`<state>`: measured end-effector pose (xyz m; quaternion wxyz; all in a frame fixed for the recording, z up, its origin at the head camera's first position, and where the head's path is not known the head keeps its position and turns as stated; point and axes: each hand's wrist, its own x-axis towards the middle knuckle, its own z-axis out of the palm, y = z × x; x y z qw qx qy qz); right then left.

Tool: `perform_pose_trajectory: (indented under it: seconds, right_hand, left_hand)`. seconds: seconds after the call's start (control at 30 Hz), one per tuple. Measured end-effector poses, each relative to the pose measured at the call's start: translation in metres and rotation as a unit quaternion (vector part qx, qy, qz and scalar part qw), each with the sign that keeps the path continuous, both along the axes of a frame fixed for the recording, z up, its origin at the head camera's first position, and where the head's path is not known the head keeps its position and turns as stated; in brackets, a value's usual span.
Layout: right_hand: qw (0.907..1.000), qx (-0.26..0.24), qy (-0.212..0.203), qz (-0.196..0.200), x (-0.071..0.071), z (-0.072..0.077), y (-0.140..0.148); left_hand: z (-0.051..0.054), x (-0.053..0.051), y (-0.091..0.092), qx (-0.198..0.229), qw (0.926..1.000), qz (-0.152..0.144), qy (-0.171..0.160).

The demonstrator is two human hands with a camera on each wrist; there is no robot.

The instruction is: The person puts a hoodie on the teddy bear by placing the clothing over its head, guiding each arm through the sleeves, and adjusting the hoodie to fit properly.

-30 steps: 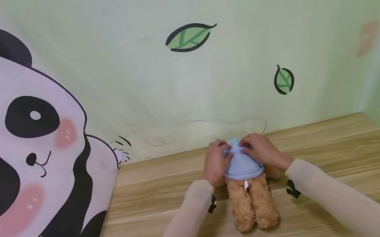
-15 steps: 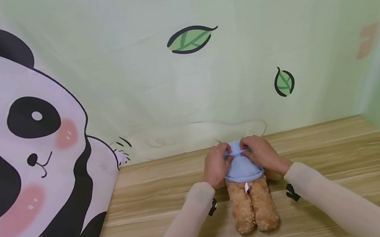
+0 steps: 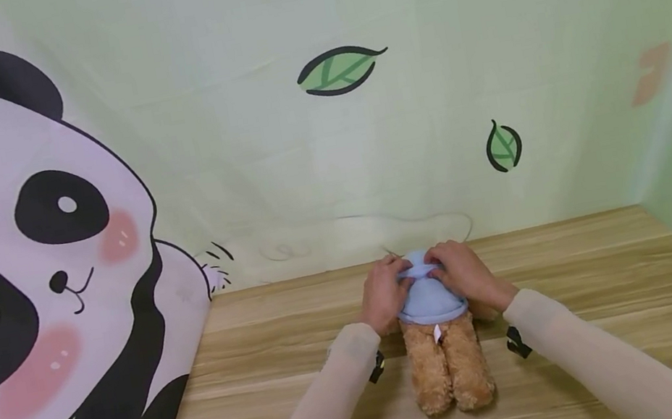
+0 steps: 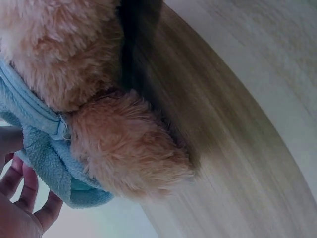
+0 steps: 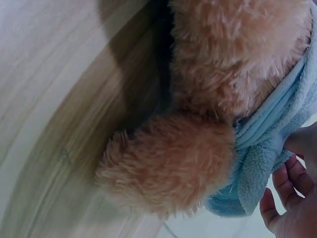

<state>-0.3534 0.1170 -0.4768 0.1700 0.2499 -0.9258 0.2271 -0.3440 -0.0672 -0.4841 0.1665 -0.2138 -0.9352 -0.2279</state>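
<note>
A brown plush toy [image 3: 428,367] lies on the table with its legs toward me and a small white tag [image 3: 438,333] between them. Its upper body is covered by a light blue fleece garment [image 3: 432,300]; the head is hidden. On the left side of the garment's upper part, my left hand [image 3: 384,293] pinches the fabric between thumb and fingers. Opposite it, my right hand [image 3: 466,273] pinches the same cloth. Both wrist views show the furry arms, a plush arm [image 4: 129,148] on the left and another plush arm [image 5: 168,163] on the right, sticking out below the blue cloth.
The wooden table [image 3: 294,362] ends at a green printed backdrop [image 3: 246,143] close behind the toy. A large printed panda [image 3: 89,278] fills the left side. Dark wrist straps [image 3: 517,343] hang under the sleeves.
The blue fabric between my hands has been gathered into a crosswise fold, where it looked smoother a second ago. My hands have stayed in almost the same place.
</note>
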Motion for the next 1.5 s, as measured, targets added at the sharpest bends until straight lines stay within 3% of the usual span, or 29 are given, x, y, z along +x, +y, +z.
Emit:
perform_pose_trajectory:
  seconds: [0.33,0.63,1.1,1.5]
  right_hand:
    - [0.9988,-0.027,0.037,0.017,0.004,-0.004,0.0]
    - [0.9997,-0.021,-0.006,-0.004,0.004,-0.003,0.001]
    - [0.9991,-0.024,0.033,0.012,0.006,-0.007,0.0]
    - [0.9996,-0.019,0.022,0.002,0.008,-0.011,0.001]
  left_hand:
    - [-0.001,0.0,0.001,0.009,0.9999,-0.006,0.005]
    - [-0.001,-0.001,-0.001,0.008,0.9999,0.006,-0.007]
    - [-0.008,-0.001,0.001,0.035,0.9982,-0.039,0.03]
    - [-0.006,0.003,0.001,0.003,0.9989,-0.004,0.046]
